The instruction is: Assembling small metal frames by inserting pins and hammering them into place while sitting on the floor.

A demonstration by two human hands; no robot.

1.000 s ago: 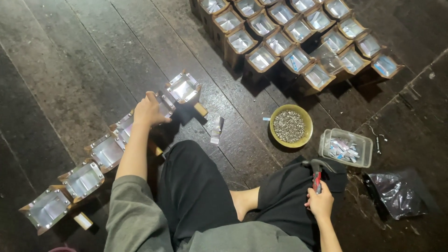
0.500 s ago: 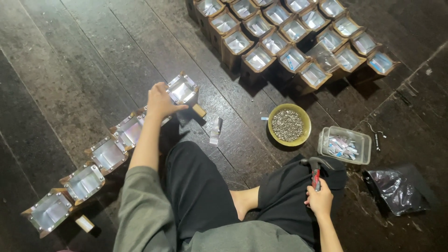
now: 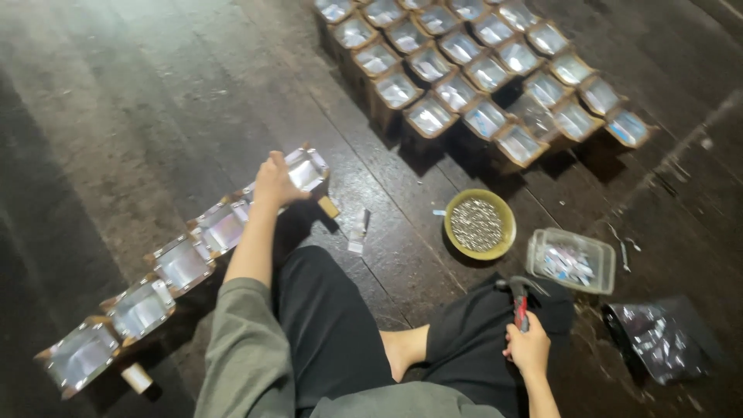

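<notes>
the person sits cross-legged on a dark plank floor (image 3: 139, 116), in black trousers and a grey-green sleeve. the left hand (image 3: 276, 182) reaches out over a row of foil-lined boxes (image 3: 182, 263) that runs from the lower left edge of the floor up toward the middle. the hand rests on the row just beside the last box (image 3: 306, 169), fingers curled down over the rim of the neighbouring one; whether it grips the box or only presses on it cannot be told. a small wooden peg (image 3: 330, 207) sticks out just beneath that last box, and another peg (image 3: 138, 378) lies by the lower end of the row.

the right hand (image 3: 529, 350) lies on the right knee, closed around the red handle of a hammer (image 3: 521, 298), whose metal head points away from the body.

just beyond the hammer stands a yellow bowl (image 3: 477, 224) filled with small grey bits, and beside it to the right a clear plastic tub (image 3: 571, 261). a crumpled plastic bag (image 3: 658, 339) lies near the lower right edge of the floor. at the top edge a tight block of finished boxes (image 3: 480, 70) stands in rows, well apart from both hands.
</notes>
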